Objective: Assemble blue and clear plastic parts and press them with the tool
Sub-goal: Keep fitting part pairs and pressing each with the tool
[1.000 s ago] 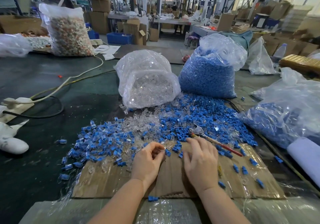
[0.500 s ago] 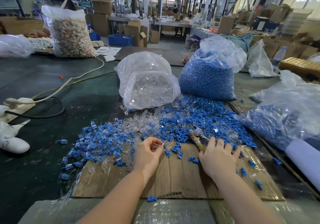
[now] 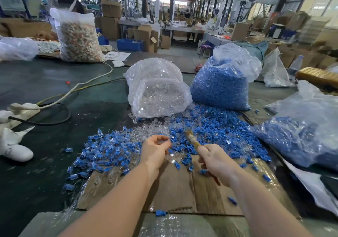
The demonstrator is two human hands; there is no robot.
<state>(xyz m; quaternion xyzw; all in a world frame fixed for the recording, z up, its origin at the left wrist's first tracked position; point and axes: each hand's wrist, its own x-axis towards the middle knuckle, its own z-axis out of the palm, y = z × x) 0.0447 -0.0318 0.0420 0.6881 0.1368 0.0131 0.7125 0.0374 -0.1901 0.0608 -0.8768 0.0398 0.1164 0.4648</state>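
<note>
We see our left hand (image 3: 155,149) raised just above the flat brown cardboard sheet (image 3: 175,191), its fingers curled and pinching a small part at the fingertips; the part is too blurred for us to tell its colour. Our right hand (image 3: 216,160) grips the handle of a yellowish, worn pressing tool (image 3: 192,139), which tilts up and away from us toward the left hand, its tip blurred over the loose pile of small blue plastic parts (image 3: 210,125). Beside that pile, to the left, lies a scatter of small clear plastic parts (image 3: 151,128), and further left a spread of joined blue-and-clear pieces (image 3: 108,150) covers the dark green table (image 3: 54,90) and the cardboard's left edge. A few clear parts sit on the cardboard just below the left hand.

Behind the piles stands a clear plastic bag of clear parts (image 3: 157,90), tipped open toward us, and just right of it a clear plastic bag full of blue parts (image 3: 221,88). A third bag holding blue pieces (image 3: 301,136) lies at the right edge of the table. At the far left we see a white cable (image 3: 86,83), a black cable (image 3: 54,121) and a tall bag of pale mixed pieces (image 3: 80,39).
</note>
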